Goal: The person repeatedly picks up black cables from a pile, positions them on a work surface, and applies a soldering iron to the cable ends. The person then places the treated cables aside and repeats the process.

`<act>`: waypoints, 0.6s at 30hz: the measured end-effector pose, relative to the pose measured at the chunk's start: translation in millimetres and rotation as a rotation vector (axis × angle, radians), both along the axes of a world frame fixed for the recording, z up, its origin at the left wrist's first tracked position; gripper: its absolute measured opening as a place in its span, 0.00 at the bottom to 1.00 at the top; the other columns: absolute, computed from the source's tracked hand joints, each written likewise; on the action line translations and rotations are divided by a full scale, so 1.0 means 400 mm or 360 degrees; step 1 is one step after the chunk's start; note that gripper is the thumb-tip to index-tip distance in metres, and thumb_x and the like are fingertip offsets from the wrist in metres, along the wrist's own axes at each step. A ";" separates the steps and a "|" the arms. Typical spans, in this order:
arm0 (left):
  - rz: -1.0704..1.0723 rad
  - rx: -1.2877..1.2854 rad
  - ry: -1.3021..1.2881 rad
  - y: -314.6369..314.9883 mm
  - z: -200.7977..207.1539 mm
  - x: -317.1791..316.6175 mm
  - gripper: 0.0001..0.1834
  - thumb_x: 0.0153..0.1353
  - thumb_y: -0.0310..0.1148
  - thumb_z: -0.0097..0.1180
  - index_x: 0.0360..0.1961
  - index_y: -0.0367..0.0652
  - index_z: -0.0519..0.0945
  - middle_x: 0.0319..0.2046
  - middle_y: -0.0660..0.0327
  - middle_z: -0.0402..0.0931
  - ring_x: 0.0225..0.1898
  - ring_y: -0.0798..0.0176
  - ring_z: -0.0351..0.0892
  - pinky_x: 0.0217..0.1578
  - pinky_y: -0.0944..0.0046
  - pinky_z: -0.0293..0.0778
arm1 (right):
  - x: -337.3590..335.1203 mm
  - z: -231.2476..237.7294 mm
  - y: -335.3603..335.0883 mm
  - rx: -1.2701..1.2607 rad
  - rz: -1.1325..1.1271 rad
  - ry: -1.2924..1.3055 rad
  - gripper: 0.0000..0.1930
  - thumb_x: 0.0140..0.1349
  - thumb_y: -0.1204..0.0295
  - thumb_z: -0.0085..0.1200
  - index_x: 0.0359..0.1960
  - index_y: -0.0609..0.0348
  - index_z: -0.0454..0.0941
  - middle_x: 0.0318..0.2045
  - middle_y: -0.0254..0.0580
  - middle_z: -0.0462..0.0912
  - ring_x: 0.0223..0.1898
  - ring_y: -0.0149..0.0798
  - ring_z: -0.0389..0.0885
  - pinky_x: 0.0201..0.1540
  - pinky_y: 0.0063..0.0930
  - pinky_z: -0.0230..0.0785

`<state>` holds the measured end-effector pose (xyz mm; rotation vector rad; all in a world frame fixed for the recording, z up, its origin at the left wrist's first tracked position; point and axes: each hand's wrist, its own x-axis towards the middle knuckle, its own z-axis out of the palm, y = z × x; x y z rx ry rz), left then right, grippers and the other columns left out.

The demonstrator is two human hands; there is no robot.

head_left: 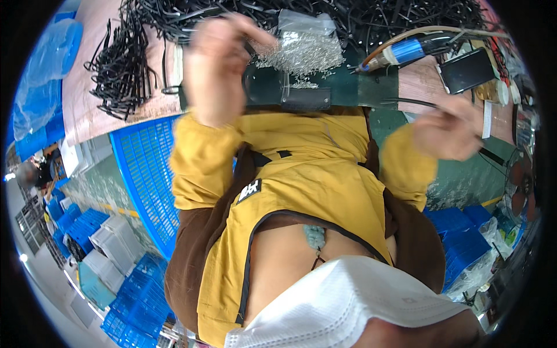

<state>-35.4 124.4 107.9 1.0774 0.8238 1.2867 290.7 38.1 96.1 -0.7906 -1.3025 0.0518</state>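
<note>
My left hand [216,72] is raised at the left of a heap of tiny silvery metal pieces [313,55], which spills from a clear plastic bag [307,23]. Its fingers are smeared by motion, and whether they hold anything is unclear. Out to the right, my right hand [449,129], also blurred, is closed on a thin black strap [412,101]. One end of the strap points left over the bench edge; the other sticks out below the hand. A small dark plate [306,99] lies at the bench edge between my hands.
Tangled black straps [383,14] cover the back, with another bundle [122,72] on the left. A blue-bodied hand tool [406,51] with a hose lies right of the metal pieces, near a black flat device [467,70]. A blue plastic crate [148,174] stands below left.
</note>
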 end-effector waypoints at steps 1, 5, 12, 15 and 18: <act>-0.0309 -0.0232 -0.0031 -0.067 -0.032 0.032 0.21 0.70 0.48 0.55 0.44 0.36 0.77 0.30 0.53 0.82 0.28 0.59 0.80 0.33 0.59 0.80 | -0.070 -0.054 -0.011 -0.0257 0.0159 -0.0202 0.12 0.70 0.76 0.50 0.48 0.73 0.80 0.36 0.52 0.85 0.38 0.41 0.84 0.36 0.31 0.78; -0.0854 -0.1718 -0.0302 -0.218 -0.125 0.062 0.19 0.74 0.39 0.52 0.56 0.33 0.77 0.21 0.62 0.72 0.21 0.64 0.76 0.21 0.64 0.77 | -0.221 -0.193 -0.005 -0.1141 0.0434 -0.0600 0.05 0.66 0.85 0.58 0.42 0.69 0.80 0.39 0.45 0.81 0.40 0.38 0.84 0.41 0.26 0.77; -0.0825 -0.1573 -0.0280 -0.237 -0.208 0.056 0.20 0.78 0.38 0.46 0.56 0.33 0.82 0.21 0.67 0.73 0.23 0.67 0.78 0.27 0.65 0.81 | -0.264 -0.250 0.007 -0.1393 0.0868 0.0253 0.05 0.71 0.82 0.55 0.46 0.70 0.77 0.41 0.45 0.83 0.43 0.36 0.86 0.47 0.28 0.80; -0.0808 -0.1584 -0.0270 -0.237 -0.207 0.058 0.20 0.78 0.37 0.46 0.56 0.32 0.81 0.22 0.67 0.73 0.23 0.67 0.79 0.27 0.65 0.82 | -0.280 -0.262 0.018 -0.1209 0.0937 0.0288 0.04 0.71 0.83 0.54 0.45 0.69 0.76 0.41 0.46 0.83 0.43 0.38 0.86 0.47 0.29 0.81; -0.0806 -0.1553 -0.0242 -0.234 -0.203 0.060 0.19 0.77 0.35 0.46 0.52 0.32 0.82 0.21 0.66 0.73 0.22 0.67 0.78 0.26 0.64 0.81 | -0.278 -0.254 0.033 -0.1202 0.0908 0.0104 0.04 0.70 0.83 0.56 0.44 0.70 0.77 0.41 0.45 0.83 0.41 0.36 0.86 0.45 0.28 0.81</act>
